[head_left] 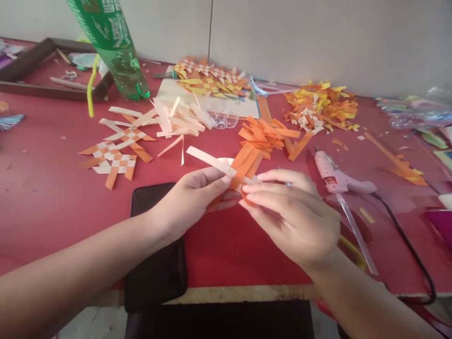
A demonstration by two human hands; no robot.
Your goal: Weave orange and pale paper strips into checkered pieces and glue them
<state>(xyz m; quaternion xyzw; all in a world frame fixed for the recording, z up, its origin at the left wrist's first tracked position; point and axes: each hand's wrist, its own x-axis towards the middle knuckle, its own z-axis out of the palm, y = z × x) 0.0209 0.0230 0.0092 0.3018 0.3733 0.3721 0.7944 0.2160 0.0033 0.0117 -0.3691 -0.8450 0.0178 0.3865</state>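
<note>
Between my two hands is a small weave of orange and white paper strips (243, 165), held just above the red table. My left hand (201, 188) pinches its left side, thumb on top and fingers underneath. The fingers of my right hand (289, 202) close on the right end, partly hiding the strips there. One white strip (206, 157) sticks out to the upper left. Beyond the hands lie a pile of loose orange strips (264, 136) and a pile of white strips (181, 117). Woven orange-and-white pieces (118, 150) rest to the left.
A pink glue gun (335, 174) with a black cord lies at right. A phone (157, 263) overhangs the front edge under my left forearm. Further back stand a green bottle (120, 61), a dark frame (31, 61), finished weaves (208, 77) and paper scraps (321, 106).
</note>
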